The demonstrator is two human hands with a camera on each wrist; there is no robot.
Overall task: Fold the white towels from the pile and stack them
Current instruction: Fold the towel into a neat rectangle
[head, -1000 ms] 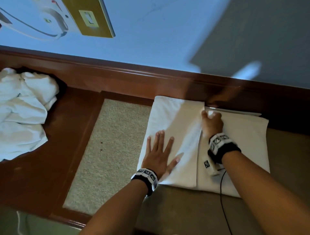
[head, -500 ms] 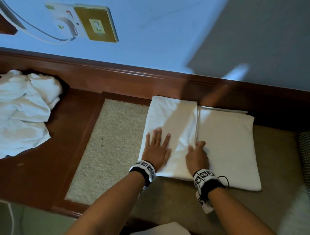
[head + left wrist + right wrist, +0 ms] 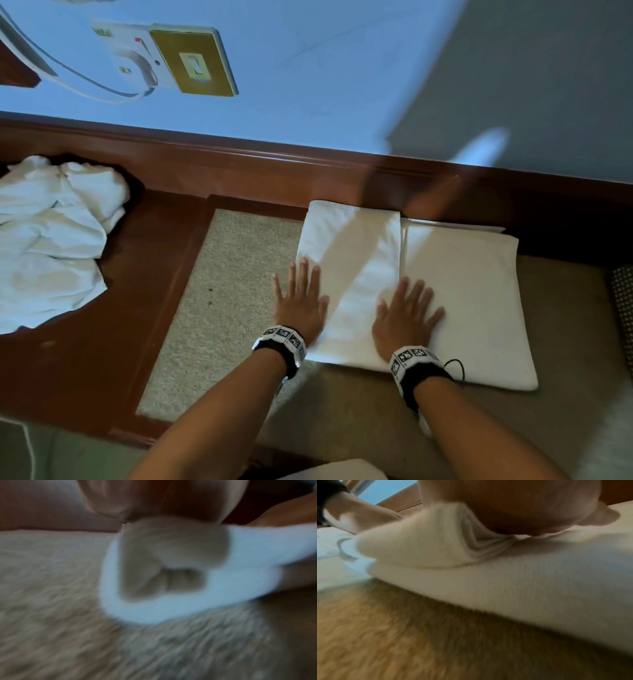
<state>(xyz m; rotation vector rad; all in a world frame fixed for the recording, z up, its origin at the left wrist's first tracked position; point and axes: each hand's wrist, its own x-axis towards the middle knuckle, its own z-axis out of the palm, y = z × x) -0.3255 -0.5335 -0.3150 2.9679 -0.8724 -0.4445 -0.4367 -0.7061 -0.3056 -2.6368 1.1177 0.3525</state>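
A white towel lies flat on the beige carpet, its left part folded over as a flap. My left hand lies flat with spread fingers on the flap's left edge, partly over the carpet. My right hand presses flat on the towel at the flap's right edge, near the front. In the right wrist view the towel's thick front edge shows under my palm. The left wrist view is blurred; a rounded towel edge shows there. A crumpled pile of white towels sits at the far left.
A dark wooden border frames the carpet panel, with a wooden skirting along the blue wall behind. A wall socket with a plug and white cable is up left. Something white shows at the bottom edge.
My right hand came back from the towel's far edge to its front and has gone from curled to flat. My left hand slid slightly left, staying flat on the flap.
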